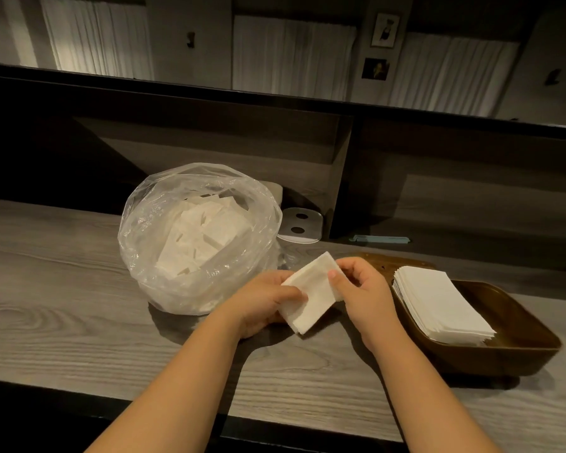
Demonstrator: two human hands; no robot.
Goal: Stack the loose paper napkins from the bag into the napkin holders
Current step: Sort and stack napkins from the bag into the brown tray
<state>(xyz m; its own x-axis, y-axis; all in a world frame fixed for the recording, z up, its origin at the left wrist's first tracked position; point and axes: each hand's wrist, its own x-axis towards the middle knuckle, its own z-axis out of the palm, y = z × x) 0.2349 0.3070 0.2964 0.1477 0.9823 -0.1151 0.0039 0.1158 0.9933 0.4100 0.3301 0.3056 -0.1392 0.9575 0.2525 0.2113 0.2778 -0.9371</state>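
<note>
A clear plastic bag (164, 256) stands open on the wooden counter, with several loose white napkins (206, 237) inside. In front of it my left hand (265, 302) and my right hand (360, 289) both hold a small bunch of white napkins (311, 299) above the counter, thumbs on top. To the right sits a dark brown wooden napkin holder (523, 331), a shallow tray with a neat stack of white napkins (441, 302) lying in it.
The grey wood-grain counter (62, 305) runs left to right, with a dark front edge near me. A clear acrylic stand with two holes (299, 223) sits behind the bag. A raised dark partition with shelving closes off the back.
</note>
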